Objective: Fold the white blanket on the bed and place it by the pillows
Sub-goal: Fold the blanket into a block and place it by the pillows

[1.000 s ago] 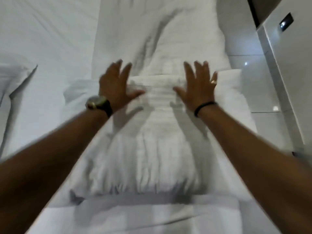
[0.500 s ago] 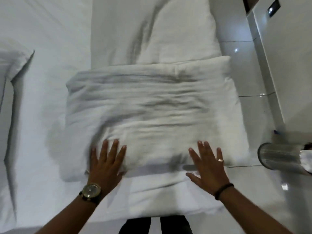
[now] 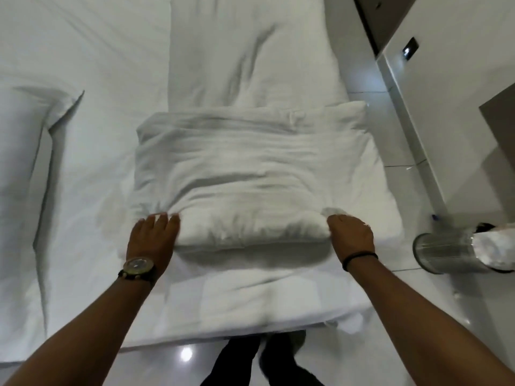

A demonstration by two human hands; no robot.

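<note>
White-sheeted bed (image 3: 92, 65), folded white blanket (image 3: 250, 176) lying near its foot edge, pillow (image 3: 25, 140) at left, glossy tiled floor (image 3: 404, 316) alongside

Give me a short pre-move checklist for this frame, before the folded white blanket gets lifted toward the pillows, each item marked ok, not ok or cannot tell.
1. Blanket folded into a compact bundle: ok.
2. Left hand at the bundle's near left corner: ok.
3. Right hand at the near right corner, fingers curled in: ok.
4. Fingers fully under the bundle: cannot tell, hidden by fabric.
5. Pillow in view at far left, sheet between lies open: ok.
6. Metal bin on the floor, apart from the bed: ok.
</note>
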